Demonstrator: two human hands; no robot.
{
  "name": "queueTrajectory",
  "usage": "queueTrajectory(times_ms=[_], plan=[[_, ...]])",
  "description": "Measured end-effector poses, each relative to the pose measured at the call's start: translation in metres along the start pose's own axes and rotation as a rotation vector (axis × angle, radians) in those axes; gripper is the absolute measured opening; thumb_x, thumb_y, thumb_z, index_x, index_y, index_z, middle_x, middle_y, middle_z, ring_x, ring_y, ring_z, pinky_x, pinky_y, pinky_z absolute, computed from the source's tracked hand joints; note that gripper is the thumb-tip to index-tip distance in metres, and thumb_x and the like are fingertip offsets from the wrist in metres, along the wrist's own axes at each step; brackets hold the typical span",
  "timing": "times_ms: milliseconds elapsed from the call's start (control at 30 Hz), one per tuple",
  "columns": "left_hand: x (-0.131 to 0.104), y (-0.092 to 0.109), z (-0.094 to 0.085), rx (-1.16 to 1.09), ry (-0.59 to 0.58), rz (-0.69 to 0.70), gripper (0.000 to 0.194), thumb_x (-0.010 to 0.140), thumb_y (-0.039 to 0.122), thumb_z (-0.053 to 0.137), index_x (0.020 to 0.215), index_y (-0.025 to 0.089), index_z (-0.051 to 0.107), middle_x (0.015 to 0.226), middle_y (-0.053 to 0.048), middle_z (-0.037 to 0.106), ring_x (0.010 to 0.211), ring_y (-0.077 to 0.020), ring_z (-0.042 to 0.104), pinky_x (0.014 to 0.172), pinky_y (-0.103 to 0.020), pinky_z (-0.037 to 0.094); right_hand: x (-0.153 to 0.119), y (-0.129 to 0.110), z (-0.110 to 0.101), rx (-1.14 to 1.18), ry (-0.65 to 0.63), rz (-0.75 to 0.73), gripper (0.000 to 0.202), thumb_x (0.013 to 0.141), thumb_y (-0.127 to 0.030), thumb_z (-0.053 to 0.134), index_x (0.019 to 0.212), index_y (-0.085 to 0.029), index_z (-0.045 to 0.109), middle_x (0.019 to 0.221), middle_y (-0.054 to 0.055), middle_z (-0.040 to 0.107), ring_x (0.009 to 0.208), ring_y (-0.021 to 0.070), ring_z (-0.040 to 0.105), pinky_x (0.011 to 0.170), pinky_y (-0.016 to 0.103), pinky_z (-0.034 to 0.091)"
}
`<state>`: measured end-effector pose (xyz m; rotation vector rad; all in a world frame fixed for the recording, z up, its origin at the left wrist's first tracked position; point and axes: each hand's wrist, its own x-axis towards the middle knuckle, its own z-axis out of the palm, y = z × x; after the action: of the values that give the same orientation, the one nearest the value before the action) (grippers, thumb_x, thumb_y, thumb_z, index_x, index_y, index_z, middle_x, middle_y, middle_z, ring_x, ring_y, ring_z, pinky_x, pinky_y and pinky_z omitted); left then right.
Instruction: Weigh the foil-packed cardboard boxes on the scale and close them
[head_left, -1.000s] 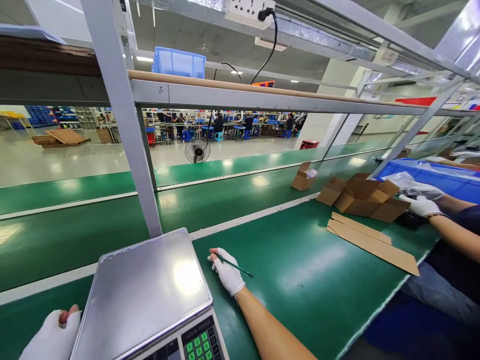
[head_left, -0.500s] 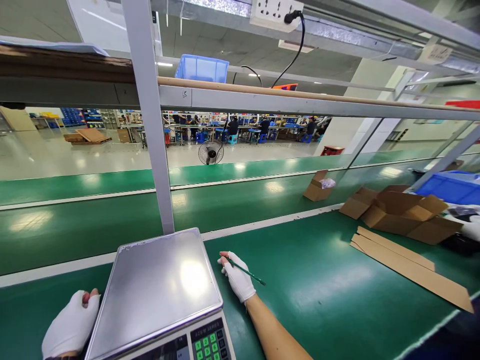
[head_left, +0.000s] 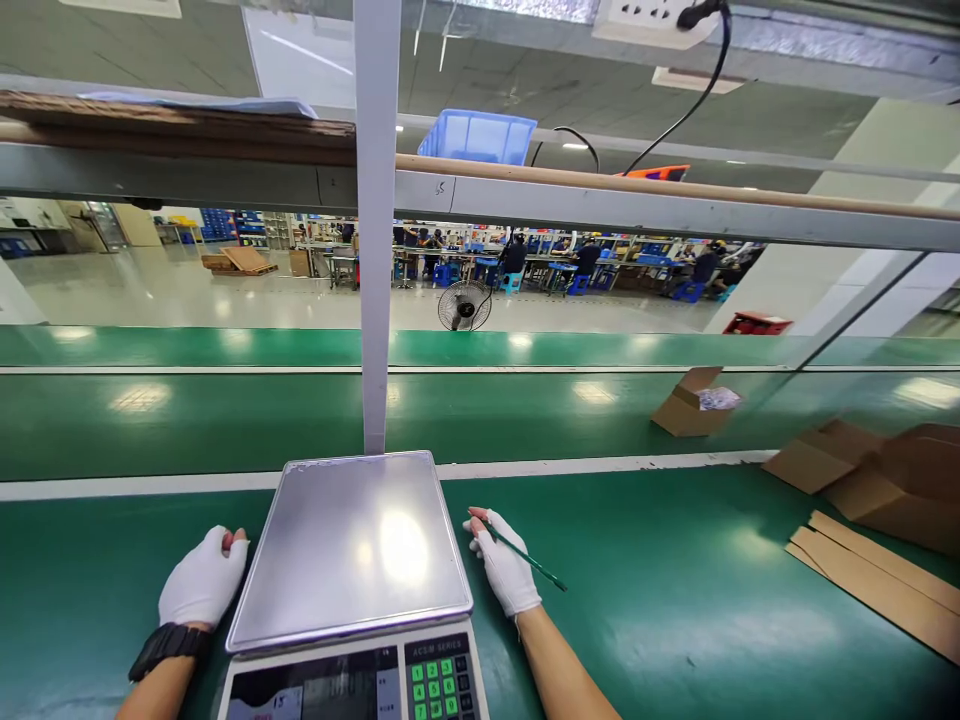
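Observation:
A weighing scale (head_left: 349,550) with a bare metal pan stands on the green work surface between my hands. Its green number keys and dark display face me. My left hand (head_left: 202,580), in a white fingertip-less glove with a black band at the wrist, rests closed by the pan's left side; whatever its curled fingers hold, if anything, is hidden. To the right of the pan, my right hand (head_left: 506,565), gloved the same way, grips a thin dark green pen (head_left: 546,573). The pen's rear end sticks out behind the hand towards the lower right.
Flat cardboard strips (head_left: 885,580) and opened cartons (head_left: 907,485) lie on the right. A small open box (head_left: 688,408) with a plastic-wrapped item stands farther back. A white post (head_left: 376,300) rises behind the scale to a shelf rail holding a blue bin (head_left: 480,138).
The view has levelled and swung left, so scale, hands and boxes appear farther right. More of the left wrist shows. Both hands keep their places beside the scale, the pen still held.

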<state>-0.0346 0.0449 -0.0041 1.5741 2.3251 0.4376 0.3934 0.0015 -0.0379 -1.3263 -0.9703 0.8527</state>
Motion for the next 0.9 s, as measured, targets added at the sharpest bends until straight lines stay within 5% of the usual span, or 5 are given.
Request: queueTrajectory(times_ms=[900], plan=[[0.0073,-0.0048,0.0059,0.010,-0.043,-0.003,0.041,0.092,0.057,0.025,0.071,0.024,0.038,0.068,-0.004,0.058,0.066,-0.0253,0.053,0.064,-0.032,0.036,0.0016,0.0070,-0.0013,0.043,-0.012,0.005,0.042,0.079,-0.053,0.064,0.101,-0.017,0.063,0.084,0.006,0.066,0.060,0.0153,0.052,0.055,0.029,0.043]])
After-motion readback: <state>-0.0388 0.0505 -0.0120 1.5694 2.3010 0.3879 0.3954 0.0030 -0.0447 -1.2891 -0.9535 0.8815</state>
